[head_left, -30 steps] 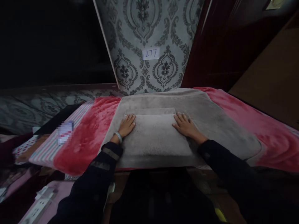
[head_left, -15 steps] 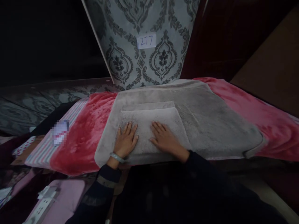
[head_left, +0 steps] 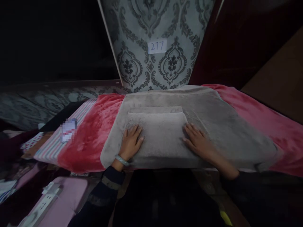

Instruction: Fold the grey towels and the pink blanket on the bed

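Note:
A folded grey cloth (head_left: pixel 161 135) lies flat on a larger grey plush blanket (head_left: pixel 227 126). My left hand (head_left: pixel 131 143) rests with spread fingers on the folded cloth's left side, a pale bangle round its wrist. At the cloth's right edge, my right hand (head_left: pixel 197 142) lies palm down with its fingers extended. Neither hand grips anything. Beneath the grey blanket is a red and pink plush blanket (head_left: pixel 87 138), showing at both ends.
Striped fabric (head_left: pixel 50 148) with a blurred item on it lies at the left. A white power strip (head_left: pixel 44 205) sits on a pink surface (head_left: pixel 71 195) at the lower left. Patterned wallpaper with a paper label (head_left: pixel 157 46) stands behind.
My right hand has moved right, from the middle of the folded cloth to its right edge. My left hand stays on the left side. The view has shifted slightly.

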The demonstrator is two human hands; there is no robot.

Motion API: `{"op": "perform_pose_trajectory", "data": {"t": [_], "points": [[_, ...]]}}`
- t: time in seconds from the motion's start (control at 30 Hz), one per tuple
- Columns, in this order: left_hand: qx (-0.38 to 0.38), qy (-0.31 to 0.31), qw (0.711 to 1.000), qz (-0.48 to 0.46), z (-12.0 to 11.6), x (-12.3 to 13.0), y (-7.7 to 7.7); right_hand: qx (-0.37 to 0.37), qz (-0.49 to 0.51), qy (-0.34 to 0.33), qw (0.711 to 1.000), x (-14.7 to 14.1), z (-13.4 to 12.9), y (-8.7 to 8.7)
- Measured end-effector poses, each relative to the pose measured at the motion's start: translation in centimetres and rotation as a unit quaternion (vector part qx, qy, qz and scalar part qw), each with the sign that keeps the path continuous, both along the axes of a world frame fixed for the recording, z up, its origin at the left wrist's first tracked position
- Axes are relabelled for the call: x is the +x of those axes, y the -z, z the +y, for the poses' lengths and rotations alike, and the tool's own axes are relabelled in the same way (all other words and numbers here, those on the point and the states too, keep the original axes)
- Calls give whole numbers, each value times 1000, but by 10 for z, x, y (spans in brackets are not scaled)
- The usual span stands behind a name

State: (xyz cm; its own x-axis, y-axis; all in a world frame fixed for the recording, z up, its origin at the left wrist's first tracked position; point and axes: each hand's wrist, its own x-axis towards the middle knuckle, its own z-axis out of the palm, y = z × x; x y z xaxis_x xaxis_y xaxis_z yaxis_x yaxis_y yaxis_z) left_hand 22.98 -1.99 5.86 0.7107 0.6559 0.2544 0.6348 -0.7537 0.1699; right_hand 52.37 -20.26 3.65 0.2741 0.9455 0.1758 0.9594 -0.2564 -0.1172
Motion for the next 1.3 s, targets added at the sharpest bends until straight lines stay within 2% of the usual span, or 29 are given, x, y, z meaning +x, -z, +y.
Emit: {"op": "perform_pose_trajectory", "data": {"t": [0.1, 0.17, 0.23, 0.33, 0.43, 0.57, 0.63, 0.73, 0.83, 0.93, 1.0, 1.07, 1.1, 1.23, 1.3], "points": [[8, -32, 996, -82, -8, -12, -5, 15, 1, -81, 997, -22, 43, -35], [20, -51, 994, -94, -15, -19, -6, -5, 14, -157, 988, -53, 81, -57], [34, -68, 994, -72, -21, -23, -3, -32, 24, -205, 978, -89, 119, -70], [51, -91, 994, -15, -29, -24, 7, -40, 19, -232, 972, -129, 163, -65], [65, -103, 992, 23, -33, -22, 20, -34, 5, -235, 971, -141, 182, -40], [82, -102, 991, 30, -34, -22, 27, -6, -5, -246, 969, -134, 186, -14], [83, -103, 991, 27, -34, -23, 27, -1, -10, -251, 968, -127, 189, -12], [80, -105, 991, 27, -34, -23, 26, -6, -26, -242, 970, -107, 196, -17], [73, -107, 991, 34, -35, -22, 24, -38, -42, -183, 981, -74, 200, -27], [66, -108, 991, 37, -36, -21, 22, -76, -42, -88, 992, -41, 194, -37], [60, -109, 992, 32, -37, -20, 20, -76, -37, -23, 996, -33, 185, -43], [50, -112, 992, 24, -38, -19, 18, -55, -31, -5, 998, -45, 175, -46], [43, -113, 992, 19, -38, -19, 18, -43, -27, -24, 998, -57, 171, -45], [19, -113, 993, -10, -37, -22, 20, -38, -10, -186, 982, -128, 153, -36], [17, -108, 994, -17, -36, -25, 21, -45, -10, -233, 971, -153, 146, -29]]}}
